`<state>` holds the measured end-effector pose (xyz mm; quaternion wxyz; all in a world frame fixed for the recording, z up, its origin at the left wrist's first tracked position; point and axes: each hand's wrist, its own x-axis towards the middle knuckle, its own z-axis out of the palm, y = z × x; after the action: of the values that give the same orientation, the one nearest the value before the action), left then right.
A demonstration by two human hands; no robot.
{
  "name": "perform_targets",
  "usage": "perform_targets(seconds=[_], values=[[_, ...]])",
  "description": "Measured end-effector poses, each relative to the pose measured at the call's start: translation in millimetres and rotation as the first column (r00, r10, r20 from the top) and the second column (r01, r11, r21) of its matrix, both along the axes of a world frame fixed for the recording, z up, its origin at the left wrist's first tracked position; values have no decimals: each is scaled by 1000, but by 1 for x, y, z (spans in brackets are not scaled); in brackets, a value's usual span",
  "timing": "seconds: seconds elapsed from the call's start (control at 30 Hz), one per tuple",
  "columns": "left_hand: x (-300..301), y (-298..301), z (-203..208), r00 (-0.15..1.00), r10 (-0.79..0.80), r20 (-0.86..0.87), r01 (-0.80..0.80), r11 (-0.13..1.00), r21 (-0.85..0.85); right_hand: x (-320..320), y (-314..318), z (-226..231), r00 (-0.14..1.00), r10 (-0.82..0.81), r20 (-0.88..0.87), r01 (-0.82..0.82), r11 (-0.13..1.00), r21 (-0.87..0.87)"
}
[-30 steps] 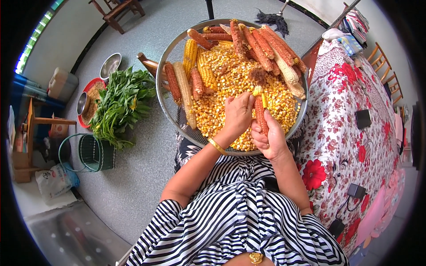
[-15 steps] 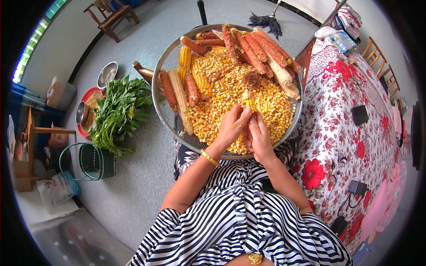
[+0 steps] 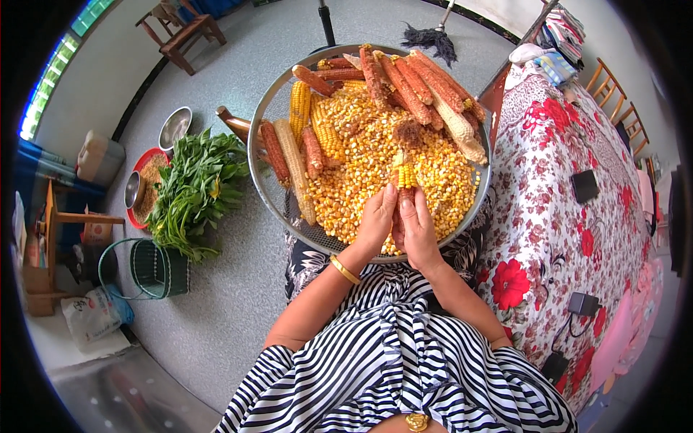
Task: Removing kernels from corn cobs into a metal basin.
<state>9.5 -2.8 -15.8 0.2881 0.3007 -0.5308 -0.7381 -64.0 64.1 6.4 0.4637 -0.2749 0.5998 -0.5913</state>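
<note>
Between both hands I hold a corn cob upright over the tray; yellow kernels cover its far tip, while its lower part looks stripped and reddish. My left hand wraps it from the left, a gold bangle on that wrist. My right hand closes round it from the right, thumb along the cob. Below lies a heap of loose corn kernels in a round mesh tray on my lap. Bare red cobs are piled at its far right. Two yellow ears of corn lie at the left, beside more bare cobs.
Left on the floor are leafy greens, a green basket, a red basin and a metal bowl. A flowered cloth-covered table stands close on the right. A mop and a wooden chair are farther off.
My hands have slid slightly down and toward me along the cob, so more of its kernelled tip and stripped part shows. Both thumbs now point up the cob.
</note>
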Motion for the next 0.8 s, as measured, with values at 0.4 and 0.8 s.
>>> perform_targets(seconds=[0.4, 0.8], values=[[-1, -1, 6, 997, 32, -71, -16, 976, 219, 0, -5, -10, 896, -11, -444, 0, 1000, -25], [-3, 1, 1, 993, 88, -81, -73, 981, 179, 3, -4, -9, 825, -69, -561, -15, 989, -144]])
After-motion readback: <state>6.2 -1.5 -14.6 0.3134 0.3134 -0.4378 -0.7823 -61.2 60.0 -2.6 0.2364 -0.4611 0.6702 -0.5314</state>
